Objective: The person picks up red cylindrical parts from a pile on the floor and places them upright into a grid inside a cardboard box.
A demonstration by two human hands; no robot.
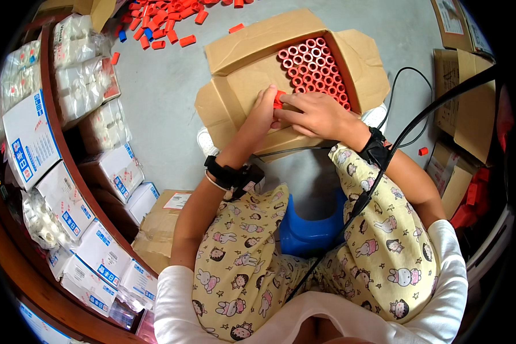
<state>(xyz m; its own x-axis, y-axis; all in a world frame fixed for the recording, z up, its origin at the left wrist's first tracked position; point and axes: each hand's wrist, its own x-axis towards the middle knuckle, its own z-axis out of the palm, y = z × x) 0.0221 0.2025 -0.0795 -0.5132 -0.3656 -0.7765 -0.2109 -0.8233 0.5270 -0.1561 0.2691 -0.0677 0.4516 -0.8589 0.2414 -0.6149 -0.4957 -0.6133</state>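
Observation:
An open cardboard box [258, 81] stands on the floor in front of my knees. Red plastic tube pieces [312, 66] stand upright in rows along its right side. Over the near part of the box, my left hand [264, 107] and my right hand [311, 112] meet around red pieces [278, 99]. The fingers of both hands close on them; how many they hold I cannot tell. Palms and some fingertips are hidden.
A loose heap of red pieces [167, 21] with a few blue ones lies beyond the box. Shelves with white boxes [32, 137] line the left. Cardboard boxes [462, 99] stand at right. A black cable [430, 103] crosses near my right arm.

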